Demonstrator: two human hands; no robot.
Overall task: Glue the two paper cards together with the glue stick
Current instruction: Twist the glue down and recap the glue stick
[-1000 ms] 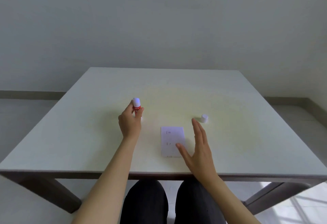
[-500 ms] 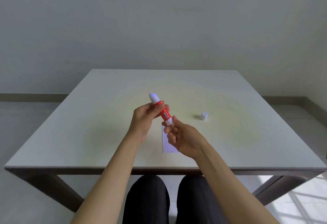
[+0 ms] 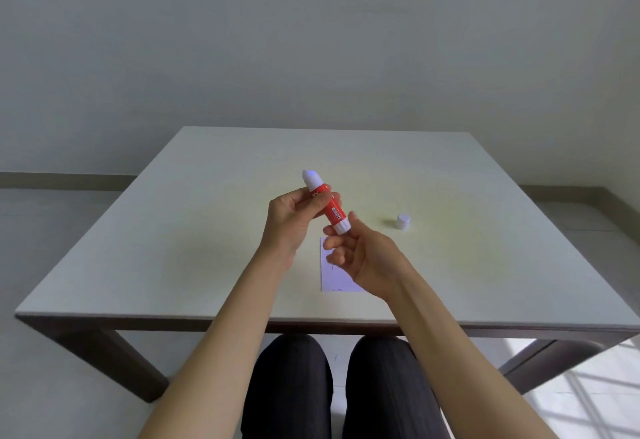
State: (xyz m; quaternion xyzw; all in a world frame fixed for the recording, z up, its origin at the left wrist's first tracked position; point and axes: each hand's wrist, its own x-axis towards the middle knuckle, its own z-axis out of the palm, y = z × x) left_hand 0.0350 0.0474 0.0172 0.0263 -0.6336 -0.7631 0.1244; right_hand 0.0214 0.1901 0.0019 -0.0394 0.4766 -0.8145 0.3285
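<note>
Glue stick: red barrel, white ends, uncapped, held tilted above the worktop at frame centre, tip toward the upper left. Left hand: grip clenched around the upper barrel. Right hand: fingertips pinched on the white base at the lower end. Cap: white, set on the worktop right of centre, apart from both hands. Paper card: white, laid flat below the hands, partly covered by the right hand; whether one card or two are stacked cannot be told.
</note>
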